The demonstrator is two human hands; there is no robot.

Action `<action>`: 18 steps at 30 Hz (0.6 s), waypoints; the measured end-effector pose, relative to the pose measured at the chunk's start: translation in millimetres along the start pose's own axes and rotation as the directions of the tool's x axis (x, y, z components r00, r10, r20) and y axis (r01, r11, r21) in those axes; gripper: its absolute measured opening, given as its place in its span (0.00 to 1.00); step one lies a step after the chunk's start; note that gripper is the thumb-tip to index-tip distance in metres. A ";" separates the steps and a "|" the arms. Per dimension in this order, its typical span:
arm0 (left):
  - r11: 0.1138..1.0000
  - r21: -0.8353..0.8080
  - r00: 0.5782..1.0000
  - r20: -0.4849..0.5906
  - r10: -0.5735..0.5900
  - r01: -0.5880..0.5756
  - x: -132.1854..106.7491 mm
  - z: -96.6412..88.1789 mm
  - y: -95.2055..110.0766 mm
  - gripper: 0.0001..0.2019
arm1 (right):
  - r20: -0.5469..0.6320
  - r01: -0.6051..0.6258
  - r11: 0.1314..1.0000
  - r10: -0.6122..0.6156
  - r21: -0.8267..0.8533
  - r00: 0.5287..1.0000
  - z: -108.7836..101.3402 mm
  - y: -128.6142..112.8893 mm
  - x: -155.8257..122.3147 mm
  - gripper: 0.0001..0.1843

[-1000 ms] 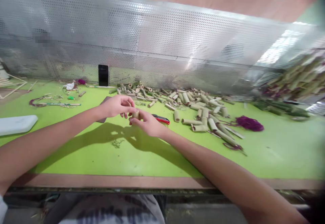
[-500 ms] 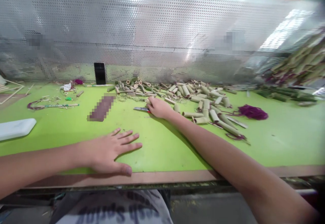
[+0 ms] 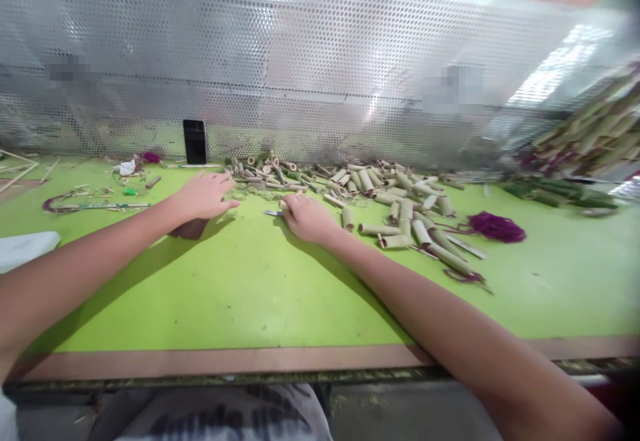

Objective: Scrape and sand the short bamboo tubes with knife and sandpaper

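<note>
Worktop (image 3: 225, 307) lime green, perforated metal screen (image 3: 310, 47) behind; phone (image 3: 195, 142) upright. Left of phone: white slab (image 3: 30, 249), cut off at edge. Below phone: left hand (image 3: 205, 196), fingers slightly spread, hiding part of brown block (image 3: 191, 229). Right of and below phone: right hand (image 3: 309, 218), fingers curled on bamboo piece (image 3: 283, 205); knife blade (image 3: 271, 213) protrudes, rest hidden.

Clear passage: the green tabletop (image 3: 225, 301) on the near side of both hands, between the forearms. The gap between left hand (image 3: 206, 195) and right hand (image 3: 309, 217) is passable but narrowed by a blade (image 3: 271, 213) projecting left of the right fingertips. Beyond the right hand and to its right, bamboo pieces (image 3: 421, 231) obstruct access; purple yarn (image 3: 497, 227) lies farther right. Beyond the left hand, an upright phone (image 3: 195, 142) stands before the perforated panel (image 3: 320, 47), which limits forward reach.
</note>
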State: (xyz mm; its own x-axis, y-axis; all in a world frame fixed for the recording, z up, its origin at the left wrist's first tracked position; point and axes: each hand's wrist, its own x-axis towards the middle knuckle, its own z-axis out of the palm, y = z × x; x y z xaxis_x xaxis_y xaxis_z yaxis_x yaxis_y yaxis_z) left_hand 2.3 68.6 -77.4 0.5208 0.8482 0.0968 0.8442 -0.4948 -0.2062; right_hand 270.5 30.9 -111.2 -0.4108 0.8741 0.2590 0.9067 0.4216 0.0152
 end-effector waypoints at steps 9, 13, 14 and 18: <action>0.997 -0.068 0.883 0.469 0.009 0.025 -63.3 -21.8 -23.0 0.41 | -0.036 0.223 0.966 -0.220 0.133 0.975 11.7 -18.4 -1.4 0.08; 0.998 -0.015 0.946 0.318 0.069 -0.067 -68.4 -7.3 -23.6 0.28 | -0.030 0.208 0.969 -0.206 0.136 0.978 15.0 -13.9 -0.1 0.08; 0.995 0.001 0.953 0.289 0.092 -0.096 -69.6 -3.8 -22.3 0.26 | -0.026 0.204 0.970 -0.202 0.135 0.979 15.3 -13.4 -0.2 0.08; 0.995 0.058 0.961 0.268 0.065 -0.084 -75.6 3.9 -15.3 0.25 | -0.015 0.194 0.973 -0.194 0.126 0.981 15.4 -14.0 -1.3 0.07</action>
State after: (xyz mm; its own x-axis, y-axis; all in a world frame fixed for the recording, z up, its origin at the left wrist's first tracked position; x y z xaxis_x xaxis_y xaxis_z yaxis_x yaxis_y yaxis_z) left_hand -50.4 12.8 -85.3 0.5217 0.8335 -0.1818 0.7888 -0.5525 -0.2693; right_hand 256.9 27.6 -126.6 -0.5775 0.7720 0.2657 0.7900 0.6105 -0.0565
